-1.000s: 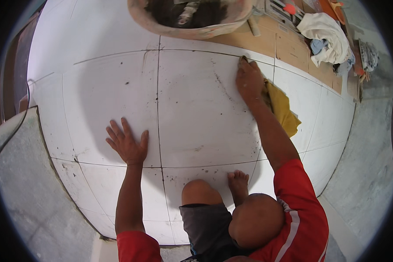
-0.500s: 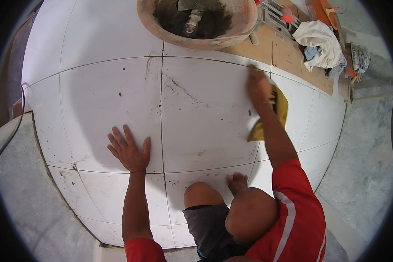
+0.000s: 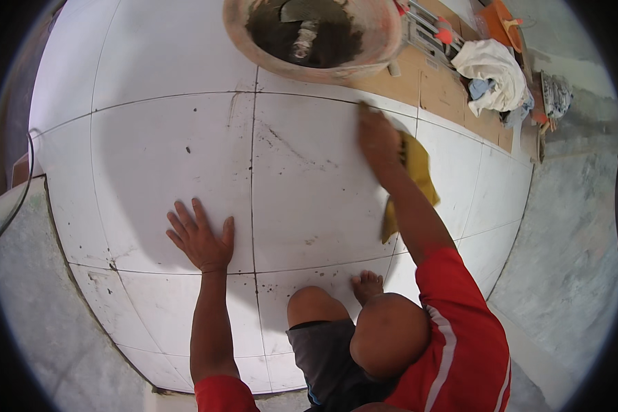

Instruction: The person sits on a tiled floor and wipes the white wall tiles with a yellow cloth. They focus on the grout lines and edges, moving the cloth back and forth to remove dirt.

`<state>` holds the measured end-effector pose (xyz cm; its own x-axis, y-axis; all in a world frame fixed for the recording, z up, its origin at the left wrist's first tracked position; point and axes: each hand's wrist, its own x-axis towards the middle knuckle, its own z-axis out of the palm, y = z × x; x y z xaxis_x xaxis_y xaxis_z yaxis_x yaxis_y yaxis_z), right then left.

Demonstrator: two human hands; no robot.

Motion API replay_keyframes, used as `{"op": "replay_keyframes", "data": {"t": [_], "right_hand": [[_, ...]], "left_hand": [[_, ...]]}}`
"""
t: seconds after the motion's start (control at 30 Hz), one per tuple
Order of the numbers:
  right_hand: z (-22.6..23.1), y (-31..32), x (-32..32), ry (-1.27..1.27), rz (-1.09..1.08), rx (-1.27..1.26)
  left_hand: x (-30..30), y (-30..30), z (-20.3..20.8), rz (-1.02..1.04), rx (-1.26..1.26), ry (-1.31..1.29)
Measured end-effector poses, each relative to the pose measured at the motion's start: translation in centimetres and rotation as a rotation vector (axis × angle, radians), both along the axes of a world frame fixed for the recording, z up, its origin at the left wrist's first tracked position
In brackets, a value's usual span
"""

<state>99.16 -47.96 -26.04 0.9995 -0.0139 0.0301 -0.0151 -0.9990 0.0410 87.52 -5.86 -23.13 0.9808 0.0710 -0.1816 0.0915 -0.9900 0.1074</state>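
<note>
My left hand (image 3: 200, 237) lies flat on the white floor tiles (image 3: 178, 178), fingers spread and nothing under them that I can see. My right hand (image 3: 379, 143), slightly blurred, is closed on a yellow cloth (image 3: 419, 168) with dark marks. The cloth hangs out to the right of the hand and trails back beneath the wrist, over the tile. Part of it is hidden by my hand and forearm. Dark specks and a smeared line of dirt (image 3: 288, 143) mark the tile between my hands.
A round mortar-stained tub (image 3: 384, 58) with a trowel (image 3: 305, 38) in grey mix stands ahead. Cardboard (image 3: 436, 89), a metal tool with red parts (image 3: 432, 31), and a crumpled white cloth (image 3: 494, 72) lie at the far right. A dark cable (image 3: 27, 185) runs along the left.
My right hand has swept left across the tile, drawing the yellow cloth with it. My left hand stays in place on the floor.
</note>
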Motion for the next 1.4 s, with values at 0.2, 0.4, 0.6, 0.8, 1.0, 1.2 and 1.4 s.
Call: {"op": "replay_keyframes", "data": {"t": [0.2, 0.4, 0.6, 0.8, 1.0, 1.2, 1.4], "right_hand": [[1.2, 8.8, 1.9, -0.058, -0.094, 0.327], [2.6, 6.2, 1.6, 0.098, -0.014, 0.043], [0.2, -1.8, -0.9, -0.023, -0.495, 0.193], [3.6, 10.0, 2.4, 0.163, -0.079, 0.371], [2.6, -3.7, -1.3, 0.045, -0.480, 0.123], [2.4, -0.7, 2.0, -0.154, -0.732, 0.578], [3.5, -0.6, 2.5, -0.038, -0.582, 0.417]], "left_hand": [[0.2, 0.0, 0.1, -0.005, 0.000, 0.033], [-0.2, 1.0, 0.4, 0.003, 0.007, 0.067], [-0.1, 0.5, -0.3, -0.032, -0.028, 0.009], [-0.5, 1.2, 0.1, -0.002, 0.008, 0.094], [0.0, 0.7, 0.0, -0.002, -0.047, 0.078], [-0.4, 1.3, -0.6, -0.020, -0.045, 0.038], [-0.5, 1.2, -0.7, -0.032, -0.026, 0.011]]}}
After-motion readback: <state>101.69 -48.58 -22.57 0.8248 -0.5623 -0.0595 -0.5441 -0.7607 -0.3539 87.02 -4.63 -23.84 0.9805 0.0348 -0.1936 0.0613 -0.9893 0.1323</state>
